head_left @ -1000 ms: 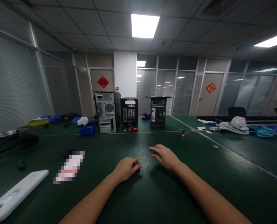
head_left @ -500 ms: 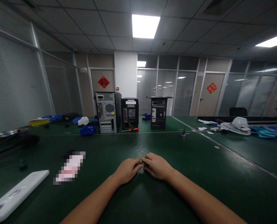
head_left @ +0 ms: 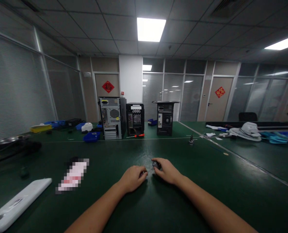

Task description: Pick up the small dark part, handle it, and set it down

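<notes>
My left hand (head_left: 133, 177) rests knuckles-up on the green table (head_left: 158, 200), its fingers curled closed; what they hold, if anything, is hidden. A few centimetres to its right, my right hand (head_left: 167, 170) pinches a small dark part (head_left: 155, 164) between thumb and fingers, just above the table surface. The fingertips of the two hands nearly meet.
Three computer towers (head_left: 111, 117) (head_left: 135, 118) (head_left: 165, 117) stand at the far side, with a red-handled screwdriver (head_left: 136, 136) and blue trays (head_left: 91, 137) by them. A white flat panel (head_left: 15, 205) lies at the near left. White caps (head_left: 246, 130) sit at the right.
My right hand came in from ahead to meet the left hand, then drew slightly apart, now pinching a small dark part. The left hand stayed nearly in place.
</notes>
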`<state>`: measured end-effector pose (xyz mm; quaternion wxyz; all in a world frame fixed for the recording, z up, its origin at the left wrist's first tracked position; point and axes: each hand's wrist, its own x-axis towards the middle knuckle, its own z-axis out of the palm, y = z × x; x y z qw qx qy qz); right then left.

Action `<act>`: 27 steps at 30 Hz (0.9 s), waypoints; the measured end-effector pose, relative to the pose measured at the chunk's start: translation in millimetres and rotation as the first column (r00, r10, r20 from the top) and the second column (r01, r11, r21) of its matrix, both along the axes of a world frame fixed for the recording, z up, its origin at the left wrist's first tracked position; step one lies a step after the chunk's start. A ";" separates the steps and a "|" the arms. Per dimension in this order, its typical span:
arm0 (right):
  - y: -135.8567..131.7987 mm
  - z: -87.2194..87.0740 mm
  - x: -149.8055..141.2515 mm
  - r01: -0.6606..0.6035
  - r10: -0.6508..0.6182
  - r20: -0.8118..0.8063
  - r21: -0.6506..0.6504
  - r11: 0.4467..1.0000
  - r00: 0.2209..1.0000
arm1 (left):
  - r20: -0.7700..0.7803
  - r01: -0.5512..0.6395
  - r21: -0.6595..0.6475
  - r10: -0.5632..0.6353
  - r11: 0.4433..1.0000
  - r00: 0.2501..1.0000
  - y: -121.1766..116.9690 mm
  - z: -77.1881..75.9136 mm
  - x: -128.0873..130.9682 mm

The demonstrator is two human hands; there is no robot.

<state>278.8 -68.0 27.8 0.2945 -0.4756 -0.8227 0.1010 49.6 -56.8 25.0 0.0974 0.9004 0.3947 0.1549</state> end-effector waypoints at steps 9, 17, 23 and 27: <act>-9.2 1.4 -15.8 -0.210 0.207 -0.039 -0.059 0.976 0.977 | -0.029 0.078 0.047 -0.077 0.996 0.997 5.3 -8.5 0.9; -9.6 4.8 -14.0 -0.255 0.239 -0.114 -0.157 0.954 0.964 | -0.046 0.112 0.089 -0.109 0.990 0.993 10.7 -13.3 -0.6; -3.2 -1.3 -9.7 -0.289 0.204 -0.259 -0.347 0.892 0.944 | -0.052 0.120 0.115 -0.115 0.986 0.992 11.7 -11.3 -2.6; -0.3 -3.1 -7.6 -0.336 0.205 -0.332 -0.405 0.850 0.921 | -0.050 0.122 0.143 -0.116 0.982 0.992 13.6 -13.9 -2.1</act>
